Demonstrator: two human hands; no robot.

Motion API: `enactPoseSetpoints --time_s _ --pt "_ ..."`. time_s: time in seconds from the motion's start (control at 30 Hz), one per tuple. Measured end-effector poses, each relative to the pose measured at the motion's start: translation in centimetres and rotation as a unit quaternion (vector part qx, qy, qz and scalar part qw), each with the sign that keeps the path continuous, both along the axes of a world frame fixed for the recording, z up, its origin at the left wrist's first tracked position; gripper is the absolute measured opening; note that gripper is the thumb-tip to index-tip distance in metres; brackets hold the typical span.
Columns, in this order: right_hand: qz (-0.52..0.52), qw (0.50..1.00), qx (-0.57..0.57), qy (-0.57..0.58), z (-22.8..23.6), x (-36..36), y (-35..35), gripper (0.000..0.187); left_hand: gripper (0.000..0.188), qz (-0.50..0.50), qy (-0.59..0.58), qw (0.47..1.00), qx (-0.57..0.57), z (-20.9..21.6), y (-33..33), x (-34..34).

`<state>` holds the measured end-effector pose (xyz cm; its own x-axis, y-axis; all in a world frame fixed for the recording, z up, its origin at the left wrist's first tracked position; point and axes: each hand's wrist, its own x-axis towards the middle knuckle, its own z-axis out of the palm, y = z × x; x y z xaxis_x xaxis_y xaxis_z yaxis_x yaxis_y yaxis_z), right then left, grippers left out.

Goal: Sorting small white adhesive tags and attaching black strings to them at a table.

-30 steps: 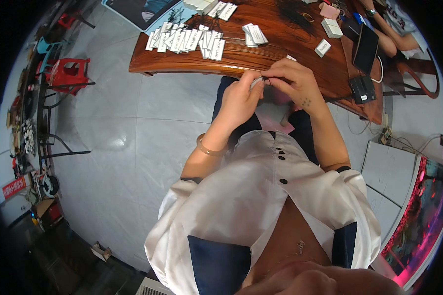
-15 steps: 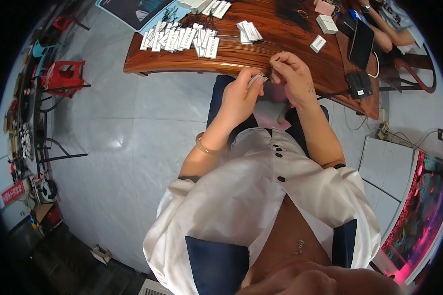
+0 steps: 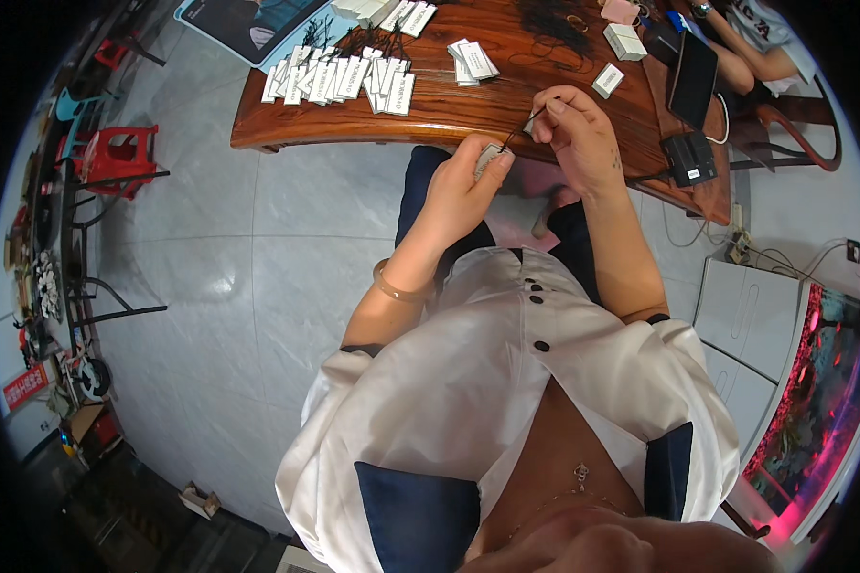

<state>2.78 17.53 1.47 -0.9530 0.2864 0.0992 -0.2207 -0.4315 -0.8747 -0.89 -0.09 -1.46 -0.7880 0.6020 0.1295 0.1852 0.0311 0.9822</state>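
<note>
My left hand (image 3: 468,183) pinches a small white hang tag (image 3: 488,159) between thumb and fingers, just off the table's front edge. A thin black string (image 3: 519,132) runs from the tag up to my right hand (image 3: 577,134), whose fingertips are closed on its other end. Beyond my hands, a few loose white tags (image 3: 473,61) lie on the table. Farther left is a spread of strung tags (image 3: 339,78), their black strings bunched at the far side. A heap of black strings (image 3: 556,29) sits at the back, and a small tag stack (image 3: 608,80) lies to the right.
The dark wooden table (image 3: 354,126) has a curved front edge. On its right are a black phone or tablet (image 3: 693,81), a black box (image 3: 690,159) with a cable, and a white block of tags (image 3: 624,42). Another person's arm (image 3: 769,63) rests at far right. A red stool (image 3: 121,158) stands left.
My right hand has moved slightly up and right, away from my left. The black string between them now shows stretched out, and more of the tag is visible.
</note>
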Motion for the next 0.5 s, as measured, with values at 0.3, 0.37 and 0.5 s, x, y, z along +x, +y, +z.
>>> enactPoseSetpoints --time_s 0.3,0.37,0.5 --pt "0.042 0.992 0.079 -0.084 0.4 0.4 -0.3 0.023 0.024 0.046 0.040 0.997 -0.039 0.1 0.3 -0.1" --pt "0.033 0.987 0.139 -0.073 0.5 0.7 0.0 0.024 0.023 0.054 0.027 0.998 -0.036 -0.1 0.4 -0.1" --pt "0.026 0.979 0.199 -0.044 1.1 1.2 -0.1 0.024 0.021 0.061 0.022 0.997 -0.045 -0.1 0.3 -0.1"
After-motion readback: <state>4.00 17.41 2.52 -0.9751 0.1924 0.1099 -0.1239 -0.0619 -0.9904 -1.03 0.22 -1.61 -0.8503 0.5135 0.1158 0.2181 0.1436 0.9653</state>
